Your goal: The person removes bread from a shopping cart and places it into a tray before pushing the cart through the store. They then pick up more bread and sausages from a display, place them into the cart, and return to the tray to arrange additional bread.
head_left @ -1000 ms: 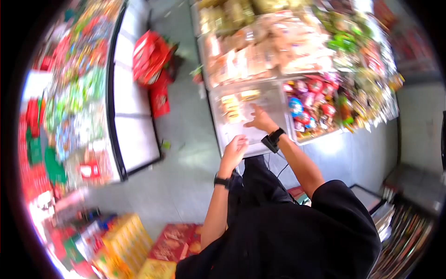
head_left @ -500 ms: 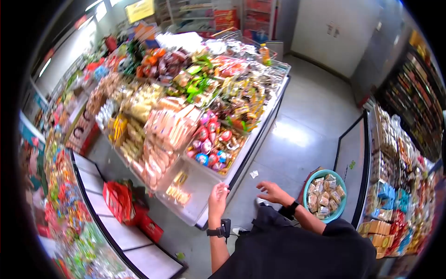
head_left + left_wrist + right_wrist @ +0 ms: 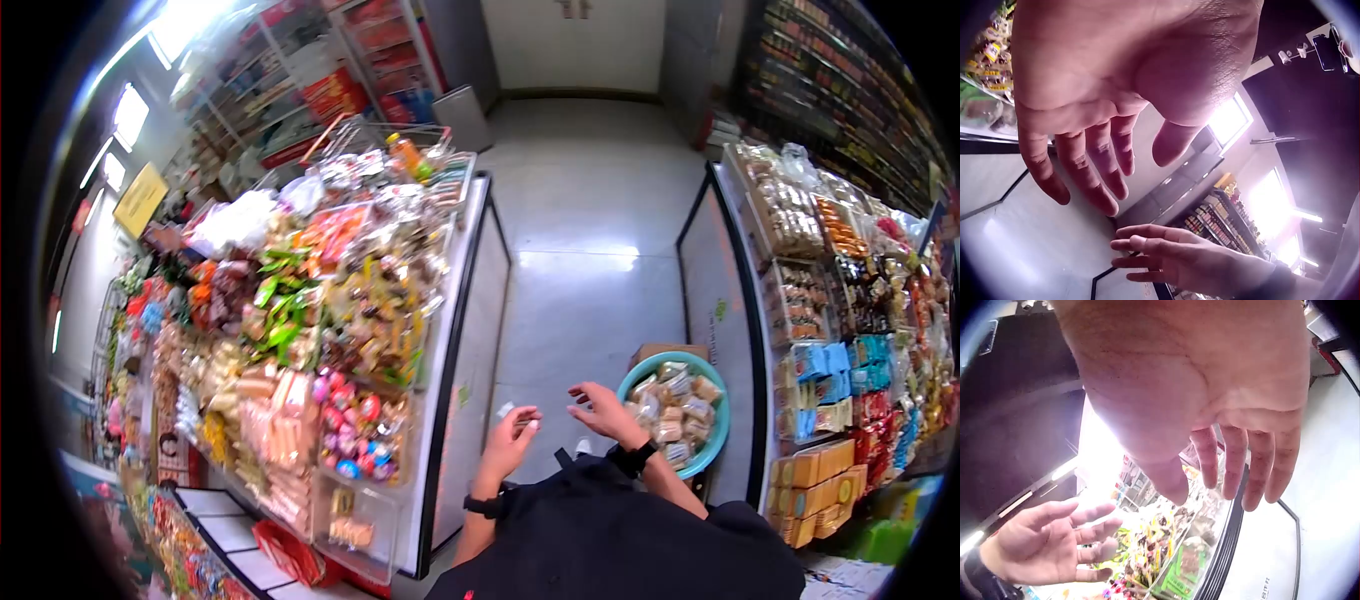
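Note:
Both hands hang in the air in front of the body, holding nothing. My left hand (image 3: 507, 447) has loosely bent fingers, and its bare palm fills the top of the left wrist view. My right hand (image 3: 607, 413) reaches forward with spread, relaxed fingers, its palm bare in the right wrist view. A gap separates the two hands. Nearest to the right hand is a turquoise basin (image 3: 719, 440) holding several wrapped packs (image 3: 680, 405). Left of the left hand, at the near end of the display, lies a clear tray (image 3: 378, 552) with a few small packs (image 3: 352, 528).
A long counter (image 3: 462, 320) heaped with wrapped sweets runs along the left. On the right stands another counter (image 3: 735, 270) with packaged snacks, orange-brown boxes (image 3: 815, 485) at its near end. Grey floor (image 3: 570, 290) lies between them. A scrap of white paper (image 3: 505, 410) lies by the left hand.
The head view has turned right, from the near tray toward the aisle and the basin. Both hands have drawn back from the tray and now hover over the aisle.

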### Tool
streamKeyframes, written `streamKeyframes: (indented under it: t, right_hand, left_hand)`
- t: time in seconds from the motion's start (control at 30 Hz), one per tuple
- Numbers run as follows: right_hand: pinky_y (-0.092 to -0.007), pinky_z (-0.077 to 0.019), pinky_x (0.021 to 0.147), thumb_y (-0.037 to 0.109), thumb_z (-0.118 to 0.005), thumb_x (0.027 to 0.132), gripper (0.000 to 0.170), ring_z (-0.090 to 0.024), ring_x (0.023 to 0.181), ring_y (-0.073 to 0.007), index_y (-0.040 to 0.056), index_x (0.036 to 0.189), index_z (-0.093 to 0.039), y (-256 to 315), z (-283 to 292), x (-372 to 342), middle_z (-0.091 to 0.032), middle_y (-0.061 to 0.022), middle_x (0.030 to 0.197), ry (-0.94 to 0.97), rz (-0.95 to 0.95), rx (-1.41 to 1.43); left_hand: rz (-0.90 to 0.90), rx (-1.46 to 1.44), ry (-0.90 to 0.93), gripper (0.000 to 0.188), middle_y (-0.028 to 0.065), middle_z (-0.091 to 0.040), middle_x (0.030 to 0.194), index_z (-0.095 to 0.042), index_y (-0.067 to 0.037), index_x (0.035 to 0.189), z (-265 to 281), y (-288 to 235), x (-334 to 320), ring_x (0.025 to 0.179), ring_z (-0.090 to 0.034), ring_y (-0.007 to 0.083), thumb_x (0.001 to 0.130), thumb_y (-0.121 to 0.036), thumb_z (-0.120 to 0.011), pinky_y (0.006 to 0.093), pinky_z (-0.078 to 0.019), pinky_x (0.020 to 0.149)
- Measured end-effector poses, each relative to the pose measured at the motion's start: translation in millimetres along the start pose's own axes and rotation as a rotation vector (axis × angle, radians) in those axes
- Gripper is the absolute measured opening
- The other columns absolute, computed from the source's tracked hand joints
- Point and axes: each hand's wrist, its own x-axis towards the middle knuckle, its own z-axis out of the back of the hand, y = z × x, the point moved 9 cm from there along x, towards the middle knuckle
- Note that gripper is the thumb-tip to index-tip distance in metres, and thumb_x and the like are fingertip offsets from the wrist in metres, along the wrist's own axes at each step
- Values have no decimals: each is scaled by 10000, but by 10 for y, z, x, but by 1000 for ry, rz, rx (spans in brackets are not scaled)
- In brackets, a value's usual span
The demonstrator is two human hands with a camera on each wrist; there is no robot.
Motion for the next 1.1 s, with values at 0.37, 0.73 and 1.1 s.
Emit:
streamKeyframes:
  t: [0.37, 0.73, 1.1]
  right_hand:
    - [-348, -520, 795, 216, -699, 860, 355, -642, 939, -239, 22, 1136, -589, -1007, 1059, 1326, -631, -131, 1068, -76, -193, 70]
    - [-328, -548, 787, 152, -680, 878, 336, -658, 946, -220, 1, 1162, -584, -1367, 2265, 3631, -652, -138, 1070, 1, -387, -116]
    - [-326, -538, 768, 134, -686, 856, 343, -652, 880, -193, -18, 1147, -588, -2581, 3612, 5831, -658, -147, 1071, -2, -470, -177]
  left_hand:
    - [136, -46, 39, 281, 101, -665, 1097, -554, -6, 1198, -47, 2, 2074, 986, -647, 174, 946, -130, -572, 297, -500, 876]
    - [-75, 80, -32, 307, 116, -684, 1022, -582, -24, 1164, 600, -1317, 5250, 941, -672, 232, 922, -210, -614, 329, -514, 841]
    - [17, 164, -49, 295, 115, -679, 1060, -571, -6, 1169, 542, -1762, 7876, 949, -668, 209, 915, -152, -602, 323, -509, 858]
